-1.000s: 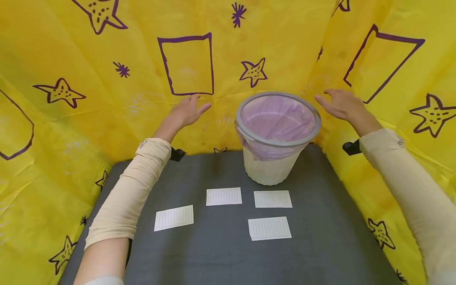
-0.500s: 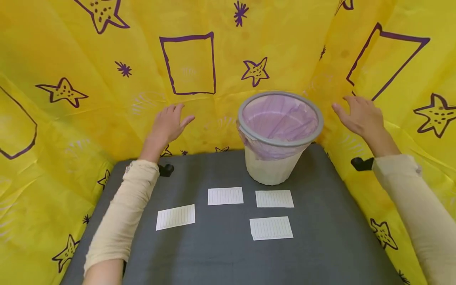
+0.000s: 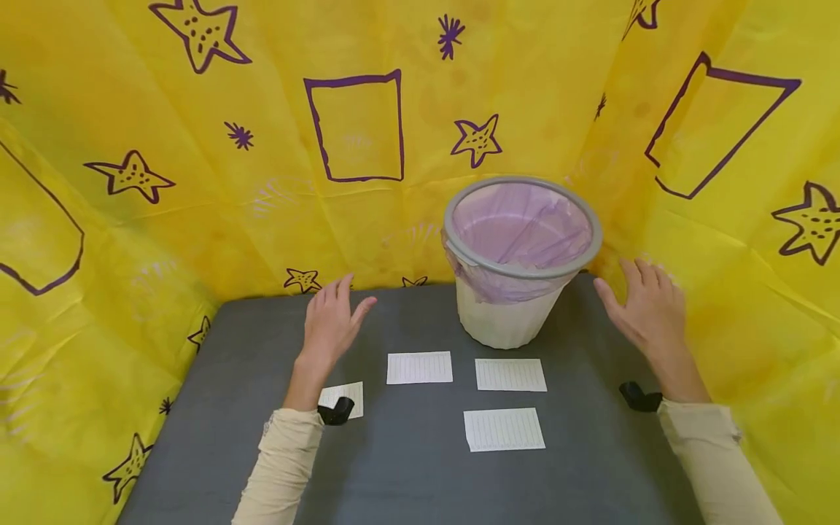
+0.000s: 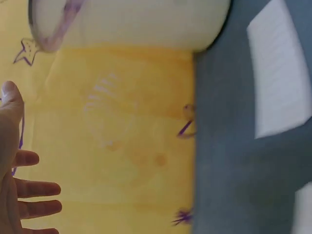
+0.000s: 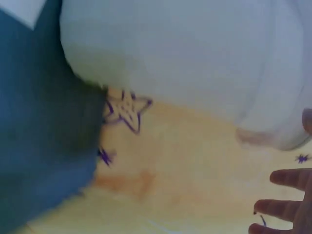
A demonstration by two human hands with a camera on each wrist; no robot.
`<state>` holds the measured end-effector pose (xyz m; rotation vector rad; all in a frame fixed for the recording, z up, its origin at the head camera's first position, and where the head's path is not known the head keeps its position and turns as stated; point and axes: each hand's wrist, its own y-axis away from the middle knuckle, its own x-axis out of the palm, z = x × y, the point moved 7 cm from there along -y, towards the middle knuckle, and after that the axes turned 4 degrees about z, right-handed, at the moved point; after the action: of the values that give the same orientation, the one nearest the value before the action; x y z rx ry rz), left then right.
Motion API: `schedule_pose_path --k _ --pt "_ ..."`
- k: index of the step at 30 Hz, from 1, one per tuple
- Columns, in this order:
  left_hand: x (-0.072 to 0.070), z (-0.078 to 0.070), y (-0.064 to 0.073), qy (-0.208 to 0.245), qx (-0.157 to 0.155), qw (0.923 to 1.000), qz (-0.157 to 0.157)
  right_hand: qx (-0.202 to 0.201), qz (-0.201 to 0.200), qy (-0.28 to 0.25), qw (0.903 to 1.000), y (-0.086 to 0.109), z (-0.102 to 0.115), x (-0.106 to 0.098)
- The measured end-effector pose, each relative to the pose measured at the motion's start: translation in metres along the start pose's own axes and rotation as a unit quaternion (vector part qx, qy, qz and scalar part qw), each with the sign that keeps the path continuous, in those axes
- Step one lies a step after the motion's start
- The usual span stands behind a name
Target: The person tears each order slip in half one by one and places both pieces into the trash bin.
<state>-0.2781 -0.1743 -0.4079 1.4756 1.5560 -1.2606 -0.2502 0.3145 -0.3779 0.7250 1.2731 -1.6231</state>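
Note:
My left hand (image 3: 329, 321) hovers over the left part of the dark grey table (image 3: 420, 474), fingers straight and thumb spread, holding nothing. My right hand (image 3: 648, 306) hangs to the right of a white waste bin (image 3: 502, 321), apart from it, its fingers extended and nothing in them. The bin has a grey rim (image 3: 525, 271) and a purple liner bag (image 3: 518, 226). Four-sided white paper slips with ruled lines lie flat: one slip (image 3: 420, 367) in the middle, one slip (image 3: 510, 375) before the bin, another slip (image 3: 504, 429) nearer me. My left forearm partly covers a further slip (image 3: 351, 397).
Yellow cloth (image 3: 354, 240) with purple stars and outlines hangs behind the table and along both sides. The bin stands at the back right, near the cloth. A small black piece (image 3: 336, 411) sits at my left wrist and a similar black piece (image 3: 639, 397) at my right.
Both hands have come down and nearer from in front of the yellow cloth. The right hand has moved outward from the bin rim. Bin and slips stay in place.

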Motion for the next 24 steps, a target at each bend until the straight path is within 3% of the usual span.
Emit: schedule_pose_path --k 3,5,10,13,17,20,24 --pt "0.022 -0.001 0.034 0.021 -0.02 0.9995 0.009 -0.008 -0.04 0.001 0.9992 0.04 0.014 0.015" --pt "0.039 0.0 0.057 0.038 -0.038 0.9984 0.02 -0.008 -0.041 -0.002 0.9991 0.067 0.022 0.029" --pt "0.063 0.001 0.094 0.042 -0.057 0.9974 0.014 -0.01 -0.022 -0.01 0.9997 0.106 0.039 0.058" --pt "0.07 -0.009 0.114 0.032 -0.048 0.9983 -0.009 -0.012 -0.003 -0.012 0.9999 0.127 0.056 0.074" --pt "0.085 -0.024 0.147 0.027 -0.04 0.9988 -0.007 -0.041 0.034 -0.005 0.9986 0.167 0.088 0.102" --pt "0.098 -0.03 0.161 0.036 -0.049 0.9982 0.003 -0.059 0.037 -0.002 0.9976 0.184 0.105 0.117" --pt "0.105 -0.031 0.158 0.041 -0.056 0.9976 -0.01 -0.048 0.017 -0.007 0.9987 0.179 0.109 0.122"
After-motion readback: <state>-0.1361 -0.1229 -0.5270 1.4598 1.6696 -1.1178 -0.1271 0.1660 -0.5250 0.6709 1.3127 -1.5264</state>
